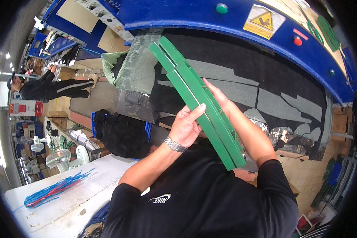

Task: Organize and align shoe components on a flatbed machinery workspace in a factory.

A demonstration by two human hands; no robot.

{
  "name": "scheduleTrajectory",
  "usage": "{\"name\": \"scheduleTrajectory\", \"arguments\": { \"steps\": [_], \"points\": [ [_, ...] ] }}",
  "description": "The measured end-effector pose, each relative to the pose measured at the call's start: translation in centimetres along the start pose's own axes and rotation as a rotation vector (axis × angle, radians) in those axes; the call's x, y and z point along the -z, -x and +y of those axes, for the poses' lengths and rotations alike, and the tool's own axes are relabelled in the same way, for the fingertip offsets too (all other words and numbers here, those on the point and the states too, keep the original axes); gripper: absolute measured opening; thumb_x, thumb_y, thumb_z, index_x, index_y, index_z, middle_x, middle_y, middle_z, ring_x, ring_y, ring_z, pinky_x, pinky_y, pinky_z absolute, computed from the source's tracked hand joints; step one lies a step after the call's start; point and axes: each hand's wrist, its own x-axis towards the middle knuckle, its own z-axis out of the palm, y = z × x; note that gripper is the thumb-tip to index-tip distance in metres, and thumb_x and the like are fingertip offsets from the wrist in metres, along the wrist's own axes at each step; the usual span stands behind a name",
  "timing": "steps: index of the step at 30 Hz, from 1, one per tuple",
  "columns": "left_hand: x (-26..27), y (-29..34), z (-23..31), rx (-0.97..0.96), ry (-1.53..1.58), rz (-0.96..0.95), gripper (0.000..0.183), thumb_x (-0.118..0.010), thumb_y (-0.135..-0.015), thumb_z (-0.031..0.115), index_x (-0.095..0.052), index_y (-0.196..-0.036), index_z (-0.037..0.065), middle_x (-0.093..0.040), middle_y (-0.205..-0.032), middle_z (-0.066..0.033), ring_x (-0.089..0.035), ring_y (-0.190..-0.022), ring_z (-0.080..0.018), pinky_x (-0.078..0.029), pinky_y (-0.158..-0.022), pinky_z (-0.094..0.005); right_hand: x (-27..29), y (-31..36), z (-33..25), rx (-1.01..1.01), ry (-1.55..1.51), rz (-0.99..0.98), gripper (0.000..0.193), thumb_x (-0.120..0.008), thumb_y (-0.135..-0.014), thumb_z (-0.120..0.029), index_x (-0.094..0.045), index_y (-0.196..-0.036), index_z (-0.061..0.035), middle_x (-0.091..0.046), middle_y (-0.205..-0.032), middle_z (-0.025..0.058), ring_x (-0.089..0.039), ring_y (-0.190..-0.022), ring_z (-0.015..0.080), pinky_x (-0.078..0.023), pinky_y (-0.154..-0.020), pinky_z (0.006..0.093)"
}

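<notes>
A long, narrow green cutting die (198, 99) slants across the space before my chest, its far end up and to the left. It seems to be made of parallel strips with a thin gap between them. My left hand (185, 126) grips the near side around its middle, thumb lying over the top; a metal watch is on that wrist. On the other side, my right hand (217, 95) holds the die from the right, with most of its fingers hidden behind it. Beyond lies a dark fabric sheet (281, 63) with long cut-out shapes exposing a grey surface.
A blue machine beam (178, 15) with coloured buttons and a warning sign spans the far side. Black cut pieces (121, 133) heap in a blue crate at left. Blue and red cords (57, 188) lie on a white table (103, 174). Another person (47, 87) stands far left.
</notes>
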Motion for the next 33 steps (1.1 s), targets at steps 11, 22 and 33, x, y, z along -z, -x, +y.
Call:
{"name": "scheduleTrajectory", "arguments": {
  "steps": [11,22,33],
  "points": [
    [7.4,-2.6,-4.8,0.172,0.103,-0.372,0.021,-0.068,-0.092,0.012,-0.064,-0.113,0.015,-0.071,-0.102,-0.0028,-0.071,-0.092,-0.0279,-0.058,-0.084,-0.0426,5.6,4.5,3.1,0.165,-0.216,-0.325,0.058,-0.044,-0.099,-0.058,-0.05,-0.125,-0.0066,-0.056,-0.073,0.0056,-0.049,-0.045,0.0074,-0.036,-0.037,0.0182],
    [1.2,-8.7,-11.5,0.682,0.261,-1.177,0.018,-0.071,-0.087,0.014,-0.068,-0.097,0.0,-0.07,-0.075,-0.0124,-0.071,-0.066,-0.0321,-0.058,-0.066,-0.0456,-1.0,21.4,3.6,0.713,0.034,0.103,0.056,-0.075,-0.088,-0.037,-0.045,-0.117,0.0001,-0.058,-0.062,0.0054,-0.056,-0.041,0.0125,-0.047,-0.033,0.0246],
    [0.4,-2.0,-19.1,1.277,0.527,-1.481,0.017,-0.067,-0.093,0.02,-0.065,-0.083,0.006,-0.069,-0.077,-0.0125,-0.071,-0.072,-0.0287,-0.059,-0.063,-0.0428,-12.4,27.2,15.6,1.004,0.069,0.585,0.062,-0.079,-0.085,-0.027,-0.049,-0.128,0.0059,-0.069,-0.089,0.013,-0.07,-0.071,0.0168,-0.061,-0.053,0.0284]
  ]
}}
